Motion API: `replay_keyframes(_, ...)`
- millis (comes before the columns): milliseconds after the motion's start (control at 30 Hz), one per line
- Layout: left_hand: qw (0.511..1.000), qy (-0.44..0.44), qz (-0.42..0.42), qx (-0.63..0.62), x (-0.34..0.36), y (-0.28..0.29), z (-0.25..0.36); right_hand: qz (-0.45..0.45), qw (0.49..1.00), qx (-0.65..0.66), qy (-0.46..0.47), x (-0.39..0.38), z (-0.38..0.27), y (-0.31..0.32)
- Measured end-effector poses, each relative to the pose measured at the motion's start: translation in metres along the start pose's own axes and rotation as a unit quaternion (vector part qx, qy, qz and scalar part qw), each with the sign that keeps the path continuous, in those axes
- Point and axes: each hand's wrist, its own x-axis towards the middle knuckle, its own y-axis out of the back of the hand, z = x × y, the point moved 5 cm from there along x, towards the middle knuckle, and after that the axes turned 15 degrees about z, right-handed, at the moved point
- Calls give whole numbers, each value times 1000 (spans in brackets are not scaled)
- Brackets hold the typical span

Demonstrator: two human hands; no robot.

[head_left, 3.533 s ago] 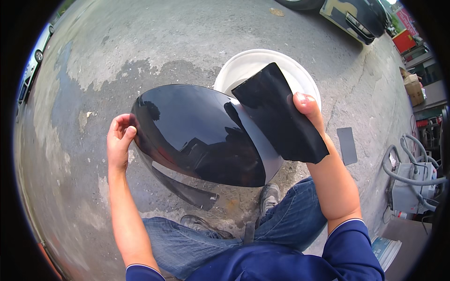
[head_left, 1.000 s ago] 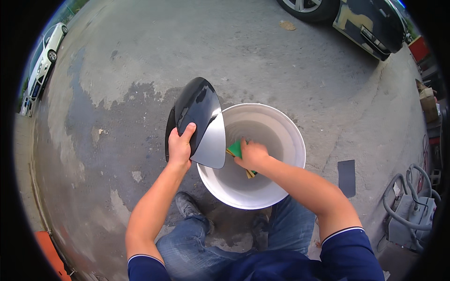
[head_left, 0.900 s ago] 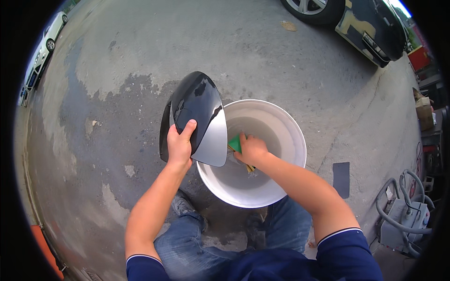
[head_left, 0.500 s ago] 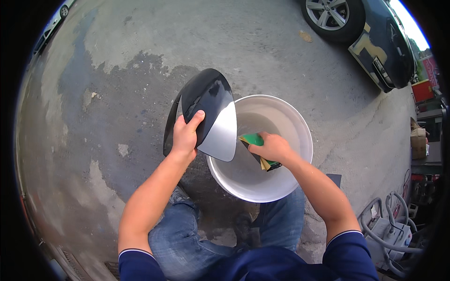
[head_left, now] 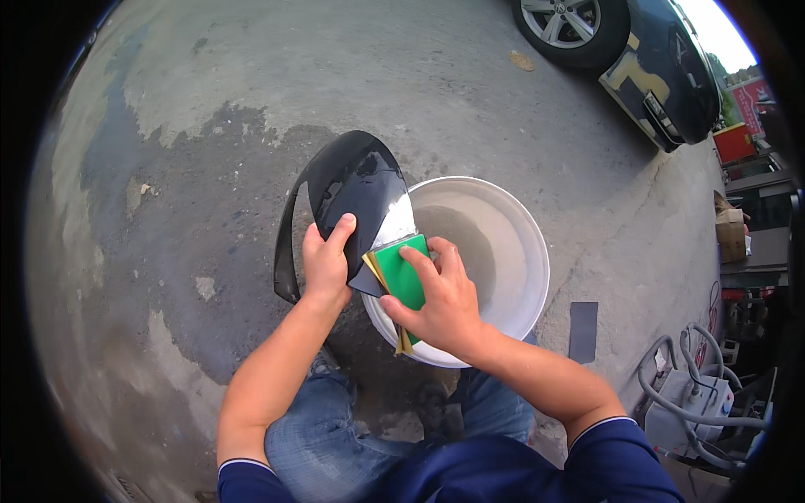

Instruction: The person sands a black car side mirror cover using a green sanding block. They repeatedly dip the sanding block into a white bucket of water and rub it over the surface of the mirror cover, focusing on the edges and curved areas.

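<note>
A glossy black car mirror cover (head_left: 356,180), wet on its face, is gripped at its left edge by my left hand (head_left: 329,261), thumb on top. My right hand (head_left: 444,298) holds a green sanding block (head_left: 402,272) with yellowish-backed sandpaper (head_left: 374,269) folded round it. The block rests against the lower right end of the cover, fingers spread over its top. Underneath and to the right stands a round white bucket (head_left: 541,277) with cloudy water (head_left: 465,230) in it.
A dark sheet (head_left: 583,331) lies on the concrete floor right of the bucket. Further right is a grey machine with hoses (head_left: 692,402). A dark car (head_left: 671,75) with patchy bodywork stands at the far right. A cardboard box (head_left: 729,235) sits at the right edge.
My right hand has brought the sanding block left, out from over the bucket, onto the mirror cover. The cover has shifted slightly left and down in the view.
</note>
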Motion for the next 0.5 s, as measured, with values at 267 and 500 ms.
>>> replay_keyframes(267, 998, 55, 11, -35, 0, -3, -8, 131, 991, -35, 4, 108, 15, -44)
replay_keyframes(500, 999, 42, 4, 1, 7, -3, -8, 52, 996, 1, 73, 43, -7, -9)
